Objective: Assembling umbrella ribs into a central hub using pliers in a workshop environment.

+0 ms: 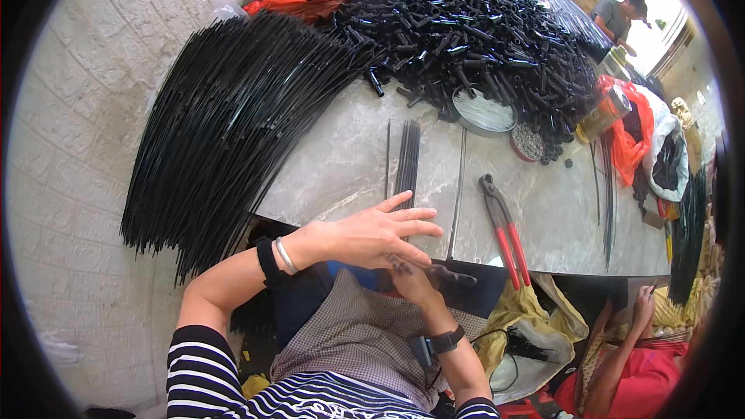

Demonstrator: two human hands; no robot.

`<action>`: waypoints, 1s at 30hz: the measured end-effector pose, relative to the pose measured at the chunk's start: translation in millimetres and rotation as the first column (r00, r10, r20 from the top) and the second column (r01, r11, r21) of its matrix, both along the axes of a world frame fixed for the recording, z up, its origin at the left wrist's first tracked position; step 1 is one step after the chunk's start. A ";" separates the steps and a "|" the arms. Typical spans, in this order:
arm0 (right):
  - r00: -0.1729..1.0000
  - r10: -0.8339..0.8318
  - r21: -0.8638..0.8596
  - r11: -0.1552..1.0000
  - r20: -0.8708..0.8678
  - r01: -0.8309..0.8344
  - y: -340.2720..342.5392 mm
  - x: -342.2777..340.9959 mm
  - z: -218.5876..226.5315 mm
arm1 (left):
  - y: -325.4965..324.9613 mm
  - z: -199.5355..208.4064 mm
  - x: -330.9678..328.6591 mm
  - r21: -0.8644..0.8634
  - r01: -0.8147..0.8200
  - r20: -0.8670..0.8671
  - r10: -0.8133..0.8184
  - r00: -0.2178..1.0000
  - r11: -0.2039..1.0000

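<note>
My left hand [380,234] is spread above the table's near edge, with nothing held in it. Its fingertips are close to the lower end of a small bundle of thin black rods [408,157], with one single rod lying to the left of it. Below and partly behind it, my right hand [415,283] is closed, its fingers mostly hidden. A dark metal tool [454,273] sticks out to the right from this hand; its kind is not clear. Red-handled pincers [506,229] lie on the table to the right, their handles over the edge.
A large sheaf of black rods [233,116] covers the table's left. Black tubular pieces [466,31] are heaped at the back, by a round tin [485,112] and a small dish [528,142]. Bags [632,120] stand right. A person in red [644,365] sits at lower right.
</note>
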State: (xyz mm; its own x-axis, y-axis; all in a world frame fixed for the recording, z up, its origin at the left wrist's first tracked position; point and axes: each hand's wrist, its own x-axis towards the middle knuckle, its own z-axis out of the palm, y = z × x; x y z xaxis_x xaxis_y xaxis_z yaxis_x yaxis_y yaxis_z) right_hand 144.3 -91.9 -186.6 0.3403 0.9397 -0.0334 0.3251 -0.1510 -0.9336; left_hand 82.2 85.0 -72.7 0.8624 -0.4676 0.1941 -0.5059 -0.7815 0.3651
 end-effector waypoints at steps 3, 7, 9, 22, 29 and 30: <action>0.893 0.142 -0.199 0.978 0.427 -0.061 -20.2 -3.3 16.1 | -1.3 3.7 -1.0 0.016 -0.061 -0.018 0.062 0.998 0.998; 0.791 0.424 -0.298 0.901 0.441 -0.316 -69.5 31.7 86.5 | -4.3 4.8 2.5 0.030 -0.053 0.009 0.052 0.999 0.998; 0.876 0.392 -0.312 0.900 0.279 -0.304 -65.0 56.1 145.2 | -4.3 3.6 0.3 0.041 -0.055 0.032 0.054 0.998 0.998; 0.722 -0.043 -0.095 0.984 0.690 0.149 79.5 63.4 154.1 | 0.9 6.2 0.3 -0.082 0.073 -0.039 -0.076 0.996 0.994; 0.600 0.152 -0.193 0.981 0.785 0.004 87.1 79.5 142.3 | 4.2 7.1 -0.2 -0.054 0.079 0.084 -0.075 0.994 0.995; 0.598 0.152 -0.194 0.981 0.787 0.006 87.0 79.2 141.9 | 5.2 6.8 0.1 -0.046 0.088 0.056 -0.085 0.995 0.995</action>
State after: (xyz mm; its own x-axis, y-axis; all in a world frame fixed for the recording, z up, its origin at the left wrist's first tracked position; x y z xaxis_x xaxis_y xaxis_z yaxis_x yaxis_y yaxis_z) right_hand 223.5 -4.8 -44.7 0.2360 0.9695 0.0659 0.9418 -0.2114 -0.2614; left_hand 82.3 90.1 -65.9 0.8065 -0.5290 0.2640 -0.5912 -0.7157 0.3718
